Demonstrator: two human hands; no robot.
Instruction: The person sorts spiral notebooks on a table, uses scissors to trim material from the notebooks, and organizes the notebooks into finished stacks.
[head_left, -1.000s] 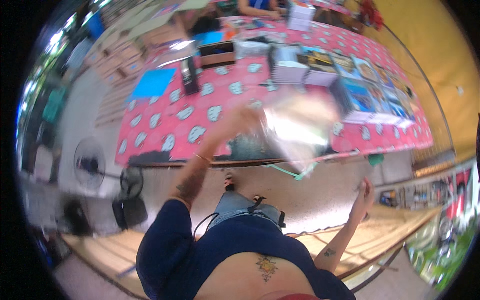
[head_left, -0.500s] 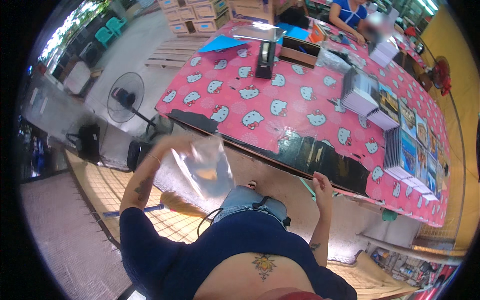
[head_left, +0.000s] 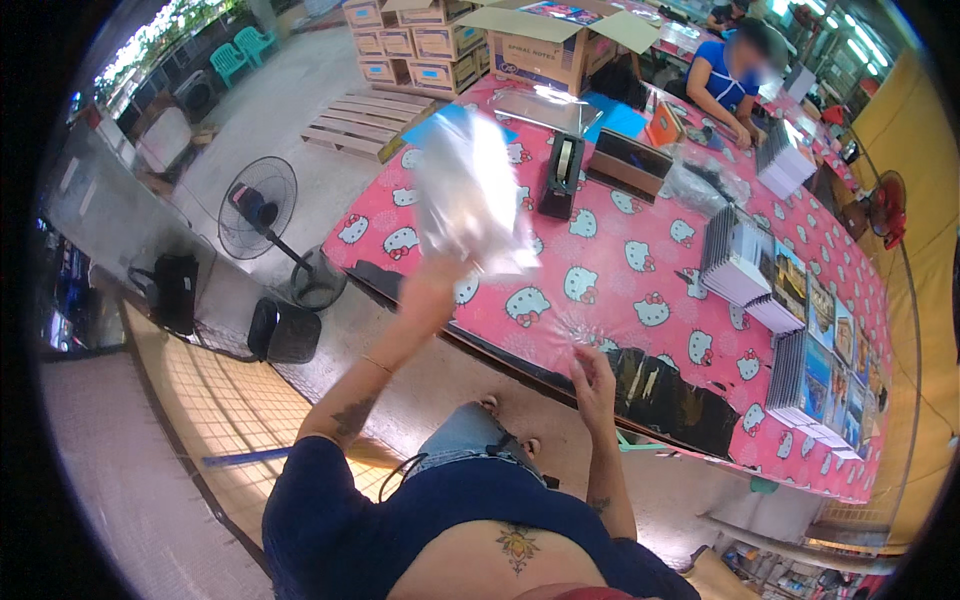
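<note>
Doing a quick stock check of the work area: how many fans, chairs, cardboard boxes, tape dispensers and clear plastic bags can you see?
Fans: 2, black and red
Green chairs: 2
Cardboard boxes: 6 showing
Tape dispenser: 1
Clear plastic bag: 1, raised in the left hand
Total: 12

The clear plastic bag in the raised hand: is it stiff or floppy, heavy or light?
Probably floppy: the clear plastic bag crumples and droops above the left hand. Likely light, since one hand lifts it high. Its glossy film may be slippery.
</note>
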